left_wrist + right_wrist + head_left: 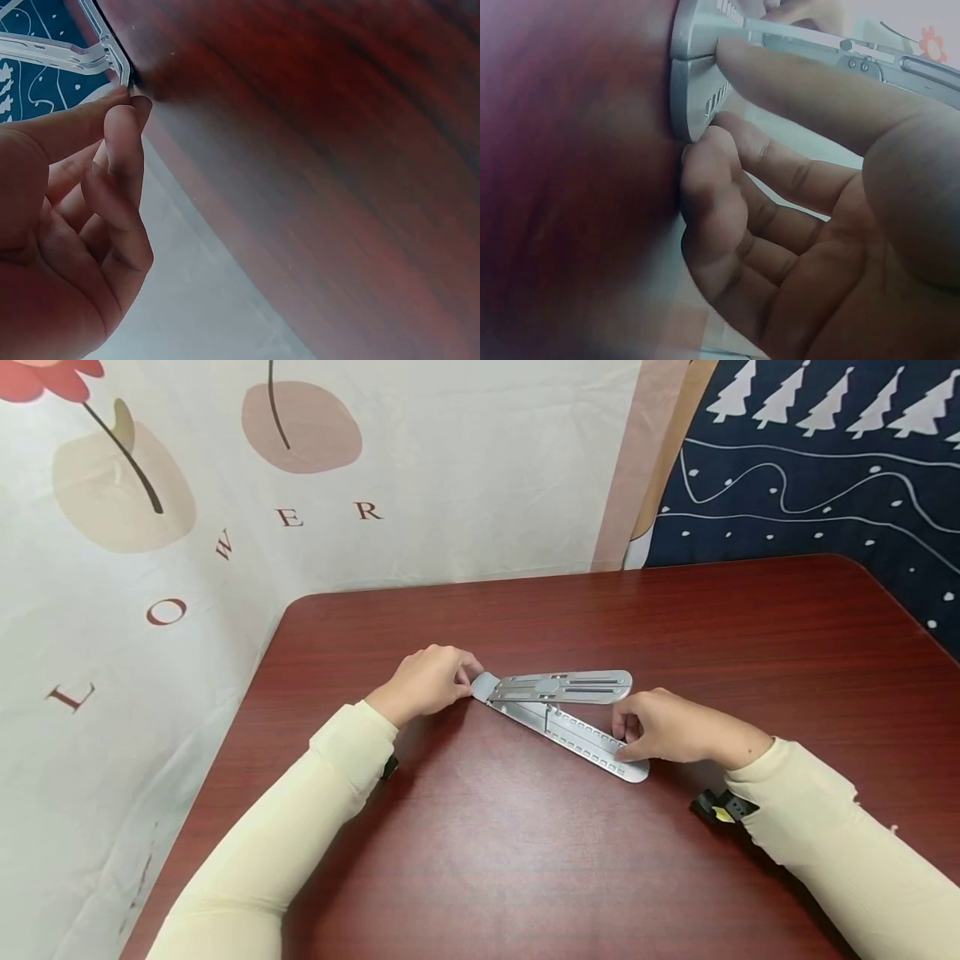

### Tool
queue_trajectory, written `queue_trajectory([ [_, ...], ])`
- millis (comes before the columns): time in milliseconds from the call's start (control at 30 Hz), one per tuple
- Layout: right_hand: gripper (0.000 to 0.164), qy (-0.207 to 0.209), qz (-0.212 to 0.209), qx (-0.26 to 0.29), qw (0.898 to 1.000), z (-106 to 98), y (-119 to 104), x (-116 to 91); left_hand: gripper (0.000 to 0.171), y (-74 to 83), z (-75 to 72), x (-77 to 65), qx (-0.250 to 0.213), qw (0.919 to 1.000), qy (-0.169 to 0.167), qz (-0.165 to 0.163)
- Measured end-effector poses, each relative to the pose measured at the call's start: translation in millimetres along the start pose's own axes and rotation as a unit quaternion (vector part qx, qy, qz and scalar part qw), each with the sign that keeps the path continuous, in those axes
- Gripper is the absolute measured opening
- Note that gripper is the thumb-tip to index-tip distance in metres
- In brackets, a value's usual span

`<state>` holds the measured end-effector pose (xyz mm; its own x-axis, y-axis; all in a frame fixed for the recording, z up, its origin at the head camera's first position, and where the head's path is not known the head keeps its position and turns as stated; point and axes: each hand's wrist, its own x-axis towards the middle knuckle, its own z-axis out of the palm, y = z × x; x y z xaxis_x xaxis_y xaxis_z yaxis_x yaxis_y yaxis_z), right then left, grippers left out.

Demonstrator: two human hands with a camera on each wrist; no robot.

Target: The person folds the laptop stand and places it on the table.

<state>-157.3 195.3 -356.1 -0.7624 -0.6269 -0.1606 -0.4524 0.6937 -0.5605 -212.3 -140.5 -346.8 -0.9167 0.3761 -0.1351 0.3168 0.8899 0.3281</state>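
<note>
A silver metal folding stand [566, 687] rests on the tabletop in the head view, its slotted upper arm raised at an angle over the perforated base [592, 745]. A thin strut props the arm near the middle. My left hand [431, 681] pinches the tab at the stand's left, hinged end between thumb and fingertips; the left wrist view shows this left hand [82, 202] at the stand's end [124, 64]. At the base's rounded right end, my right hand [675, 727] grips the edge. In the right wrist view its thumb [802, 90] lies on top, the other fingers curled at the edge.
The reddish-brown wooden table [487, 868] has rounded far corners. Behind it hang a pale cloth [480, 468] with printed flowers and letters and a dark blue cloth [810, 485] with white trees. A black wrist strap [723, 807] sits under the right sleeve.
</note>
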Motion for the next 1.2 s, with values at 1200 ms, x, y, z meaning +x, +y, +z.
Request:
queue_trajectory([
  [1200,0.029,-0.059,0.002,0.172,0.983,12.9,-10.9,1.4,0.023,11.8,1.5,33.0,-0.058,0.9982,-0.018,0.005],
])
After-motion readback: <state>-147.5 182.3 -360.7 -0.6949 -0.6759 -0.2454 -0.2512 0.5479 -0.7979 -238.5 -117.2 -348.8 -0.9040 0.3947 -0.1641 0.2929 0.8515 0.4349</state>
